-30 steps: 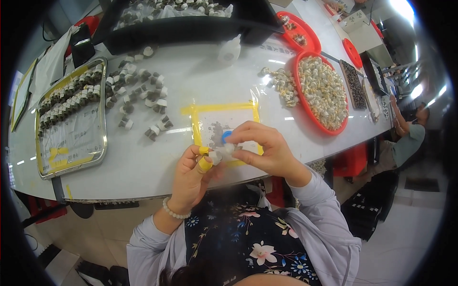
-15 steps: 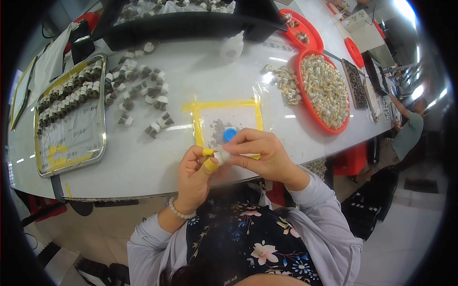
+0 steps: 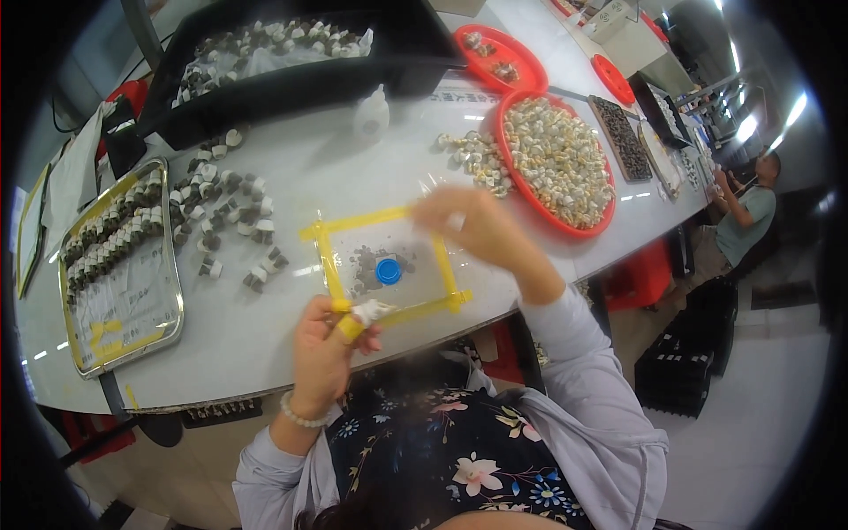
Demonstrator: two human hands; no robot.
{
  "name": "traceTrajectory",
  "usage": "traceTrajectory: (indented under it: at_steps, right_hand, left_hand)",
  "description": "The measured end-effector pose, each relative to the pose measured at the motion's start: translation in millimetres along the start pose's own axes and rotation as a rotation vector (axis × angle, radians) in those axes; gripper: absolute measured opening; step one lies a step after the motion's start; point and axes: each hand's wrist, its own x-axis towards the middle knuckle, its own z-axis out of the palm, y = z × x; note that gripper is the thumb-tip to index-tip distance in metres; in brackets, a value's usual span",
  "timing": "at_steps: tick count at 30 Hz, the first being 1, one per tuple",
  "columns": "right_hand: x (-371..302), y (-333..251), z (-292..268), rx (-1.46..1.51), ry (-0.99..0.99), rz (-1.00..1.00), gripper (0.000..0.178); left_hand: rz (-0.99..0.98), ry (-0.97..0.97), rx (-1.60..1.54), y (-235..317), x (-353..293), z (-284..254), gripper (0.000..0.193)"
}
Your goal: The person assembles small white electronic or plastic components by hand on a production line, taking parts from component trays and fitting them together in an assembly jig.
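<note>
My left hand (image 3: 320, 353), with yellow covers on thumb and forefinger, pinches a small white piece (image 3: 371, 311) in front of the yellow-taped rectangle (image 3: 433, 306). The piece's exact kind is unclear. Inside the tape a blue round cap (image 3: 388, 271) lies among wet spots. Smeared by motion, my right hand (image 3: 473, 228) is over the far right corner of the tape; whether its fingers hold anything does not show. Beyond it is a red oval tray (image 3: 565, 231) heaped with small white-and-yellowish pieces (image 3: 556, 163), some of them spilled beside its left rim.
At left, a metal tray (image 3: 179, 309) holds rows of white-and-dark pieces; more lie loose (image 3: 231, 199) beside it. A black bin (image 3: 402, 75) and a white squeeze bottle (image 3: 371, 117) stand at the back. A seated person (image 3: 746, 216) works at far right.
My right hand has left the piece in my left hand and moved up toward the red tray. The left hand keeps its pinch. The view has shifted, uncovering the blue cap.
</note>
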Motion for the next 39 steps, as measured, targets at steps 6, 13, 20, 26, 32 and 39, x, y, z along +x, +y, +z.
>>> traceTrajectory:
  at_steps: [6,13,20,26,32,39]
  right_hand:
    - [55.9,64.7,-28.8,-0.664,0.335,-0.185,0.021]
    - [56.7,61.1,-24.3,-0.640,0.201,-0.203,0.019]
    - [12.2,12.4,-2.1,-0.397,0.040,-0.093,0.020]
    - [-20.2,-5.4,-1.7,-0.355,0.069,-0.008,0.022]
    - [-30.5,-3.8,4.7,-0.315,0.098,0.006,0.022]
    - [-26.3,-7.3,10.0,-0.302,0.141,-0.011,0.023]
  left_hand:
    - [0.532,0.345,0.295,79.7,-25.1,-74.8,0.028]
    - [0.965,1.037,1.101,228.1,-66.4,-219.7,0.024]
    - [0.781,1.318,1.583,300.0,-64.6,-322.8,0.024]
    - [0.671,1.414,1.814,305.7,-35.7,-341.6,0.024]
    - [0.672,1.342,1.672,308.8,-37.4,-331.4,0.028]
    - [0.687,1.401,1.709,314.0,-36.2,-330.7,0.030]
